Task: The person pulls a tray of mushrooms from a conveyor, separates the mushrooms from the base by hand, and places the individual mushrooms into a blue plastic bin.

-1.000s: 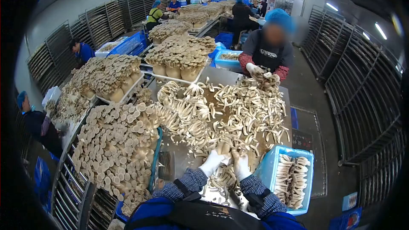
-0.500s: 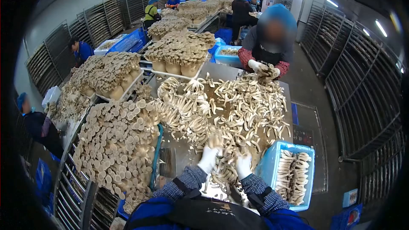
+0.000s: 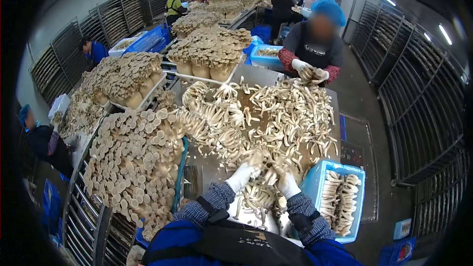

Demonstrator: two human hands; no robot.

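My left hand (image 3: 243, 176), in a white glove, is closed around some mushrooms (image 3: 256, 161) at the near side of the metal work table (image 3: 212, 173). Close by on the right, my gloved right hand (image 3: 287, 183) grips more mushrooms (image 3: 274, 171); motion blurs its fingertips. Below and between the hands lies a heap of loose mushrooms (image 3: 259, 196). Beyond them, a wide spread of long pale-stemmed mushrooms (image 3: 290, 113) covers much of the tabletop. To the right of my right hand, a light blue foam box (image 3: 315, 180) holds mushrooms laid in two rows (image 3: 340, 202).
A large mass of brown-capped mushrooms (image 3: 133, 162) lies to my left beside a roller conveyor (image 3: 81, 216). Trays of mushroom clusters (image 3: 209, 51) stand farther back. Across the table, a co-worker (image 3: 315, 44) handles mushrooms. Tall racks (image 3: 423, 83) line the right side.
Both my hands have shifted slightly, still holding mushrooms. Across the table, the co-worker has become more upright, with both gloved hands now showing around the mushrooms.
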